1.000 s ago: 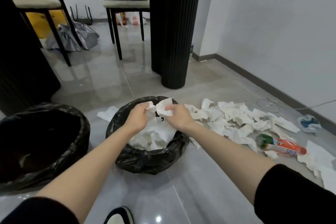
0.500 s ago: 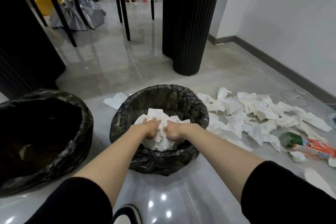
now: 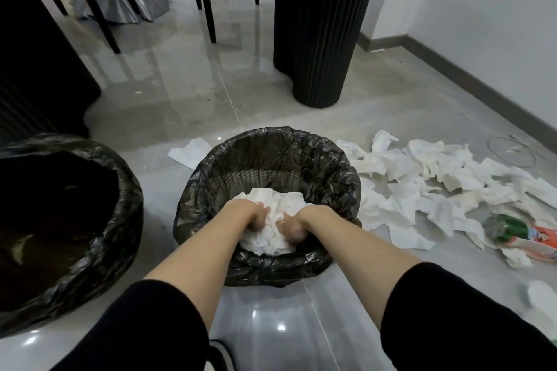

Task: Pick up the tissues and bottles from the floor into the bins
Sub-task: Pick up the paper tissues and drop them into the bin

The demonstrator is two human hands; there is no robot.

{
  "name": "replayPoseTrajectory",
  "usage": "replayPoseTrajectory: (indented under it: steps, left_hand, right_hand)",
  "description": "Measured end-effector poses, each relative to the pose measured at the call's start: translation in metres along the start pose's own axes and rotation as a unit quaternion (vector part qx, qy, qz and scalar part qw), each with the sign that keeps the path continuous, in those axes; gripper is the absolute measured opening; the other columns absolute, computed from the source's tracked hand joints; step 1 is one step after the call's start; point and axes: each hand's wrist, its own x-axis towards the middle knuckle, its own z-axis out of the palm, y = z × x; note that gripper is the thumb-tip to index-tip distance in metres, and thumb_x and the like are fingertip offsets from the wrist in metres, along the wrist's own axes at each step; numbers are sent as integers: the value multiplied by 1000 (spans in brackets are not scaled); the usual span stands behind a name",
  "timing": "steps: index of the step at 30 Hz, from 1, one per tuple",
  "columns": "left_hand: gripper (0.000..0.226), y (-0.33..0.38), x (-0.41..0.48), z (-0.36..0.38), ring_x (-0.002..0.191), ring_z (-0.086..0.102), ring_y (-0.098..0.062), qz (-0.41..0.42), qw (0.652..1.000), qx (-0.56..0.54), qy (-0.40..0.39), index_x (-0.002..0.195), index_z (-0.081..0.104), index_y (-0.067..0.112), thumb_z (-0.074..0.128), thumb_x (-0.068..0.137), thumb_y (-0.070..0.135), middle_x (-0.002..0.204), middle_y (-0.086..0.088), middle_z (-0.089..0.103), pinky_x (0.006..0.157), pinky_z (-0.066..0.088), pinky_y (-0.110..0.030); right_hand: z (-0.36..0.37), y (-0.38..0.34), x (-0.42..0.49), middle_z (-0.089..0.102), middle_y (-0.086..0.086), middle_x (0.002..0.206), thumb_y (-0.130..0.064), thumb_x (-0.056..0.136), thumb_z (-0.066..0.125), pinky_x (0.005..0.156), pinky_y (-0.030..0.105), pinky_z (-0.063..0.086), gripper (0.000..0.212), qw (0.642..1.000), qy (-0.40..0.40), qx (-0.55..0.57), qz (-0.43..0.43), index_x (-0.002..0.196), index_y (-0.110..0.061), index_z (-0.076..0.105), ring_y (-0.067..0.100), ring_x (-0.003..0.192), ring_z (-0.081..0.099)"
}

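Two bins stand on the floor (image 3: pixel 271 99) in front of me, both lined with black bags. At far left is the big bin (image 3: pixel 126 220), its inside dark (I can make out only a pale scrap low down). Just right of it, near the rim of the next one, a single flat tissue (image 3: pixel 190 152) lies on the tiles. The middle bin (image 3: pixel 340 172) holds a white wad (image 3: pixel 271 238) of crumpled tissues, and both my hands are down inside it. My left hand (image 3: pixel 250 214) is curled, fingers dug into the wad from the left side. My right hand (image 3: pixel 294 224) is curled too, gripping the same wad from the right, so the paper bulges up between them and behind my knuckles. My black sleeves reach to about mid-forearm.

Right of that bin the floor is littered with more tissues (image 3: pixel 437 178), torn and rumpled, overlapping in a loose spread that runs toward the wall. At the near right edge of the spread lies a bottle (image 3: pixel 512 230) on its side, green at one end with an orange label, partly on top of paper. A small white piece (image 3: pixel 541 292) sits alone nearer to me. Behind everything, a black ribbed column (image 3: pixel 319 24) rises from the floor, with chair legs to its left.
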Motion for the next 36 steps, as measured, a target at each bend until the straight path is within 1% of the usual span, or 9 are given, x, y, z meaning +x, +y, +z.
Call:
replayPoseTrajectory:
  steps: [2, 6, 8, 11, 15, 19, 22, 26, 36]
  left_hand:
    - [60, -3, 6, 6, 146, 3, -28, -12, 1000, -7, -18, 151, 5, 27, 32, 99, 37, 158, -9, 2, 113, 22, -39]
    - [54, -4, 6, 7, 133, 35, -29, 4, 1000, -6, 15, 145, 29, 28, 43, 93, 30, 147, -7, 34, 108, 35, -39]
    - [53, -4, 1, 2, 130, 42, -29, 13, 999, -26, 37, 144, 33, 28, 46, 93, 23, 145, -7, 40, 108, 36, -37]
    - [55, -1, -11, -12, 136, 35, -28, 19, 996, -50, 77, 146, 31, 27, 42, 94, 13, 151, -6, 34, 111, 33, -37]
    - [63, 12, -41, -36, 143, 16, -27, 33, 987, -61, 143, 148, 27, 26, 39, 90, 3, 157, 1, 15, 113, 29, -43]
    - [58, 32, -71, -59, 135, 33, -29, 51, 966, -112, 228, 143, 36, 24, 43, 89, 7, 149, -4, 35, 105, 39, -46]
    - [56, 51, -87, -71, 127, 46, -28, 73, 943, -162, 280, 139, 43, 23, 43, 85, 8, 140, -6, 49, 100, 44, -43]
    - [50, 87, -104, -82, 127, 46, -26, 104, 925, -185, 315, 139, 43, 20, 41, 90, 12, 139, -6, 51, 104, 41, -41]
    - [44, 192, -104, -69, 125, 46, -25, 181, 928, -114, 304, 134, 46, 14, 43, 90, 8, 137, -6, 48, 98, 44, -39]
  right_hand:
    - [1, 0, -2, 22, 7, 156, -19, 94, 40, 112, 45, 31, 59, 1000, 12, -3, -9, 150, -20, 22, 32, 138, 29]
    - [-2, -1, -10, 42, 8, 143, -6, 92, 38, 106, 43, 37, 49, 997, 59, 41, -29, 140, -14, 41, 30, 127, 43]
    - [-5, 1, -20, 50, 11, 136, -3, 90, 41, 103, 38, 43, 47, 990, 125, 54, -26, 135, -13, 48, 30, 122, 50]
    - [-11, 9, -41, 52, 13, 134, -2, 88, 46, 100, 38, 44, 53, 972, 232, 48, 1, 140, -13, 43, 30, 123, 48]
    - [-15, 32, -84, 57, 6, 127, -7, 86, 47, 96, 36, 39, 43, 921, 389, 30, -5, 125, -20, 59, 26, 121, 45]
    - [-7, 61, -123, 57, 5, 130, -7, 85, 45, 103, 35, 38, 45, 856, 503, 120, -3, 127, -19, 58, 26, 122, 46]
    - [7, 83, -148, 57, 6, 129, -8, 88, 44, 101, 35, 38, 41, 833, 523, 176, 34, 126, -18, 57, 25, 123, 45]
    - [29, 107, -165, 59, 6, 129, -8, 87, 43, 93, 33, 41, 43, 823, 516, 221, 88, 126, -18, 57, 26, 121, 49]
    - [88, 158, -173, 57, 3, 132, -3, 85, 41, 95, 33, 45, 49, 815, 453, 323, 160, 130, -19, 54, 23, 122, 51]
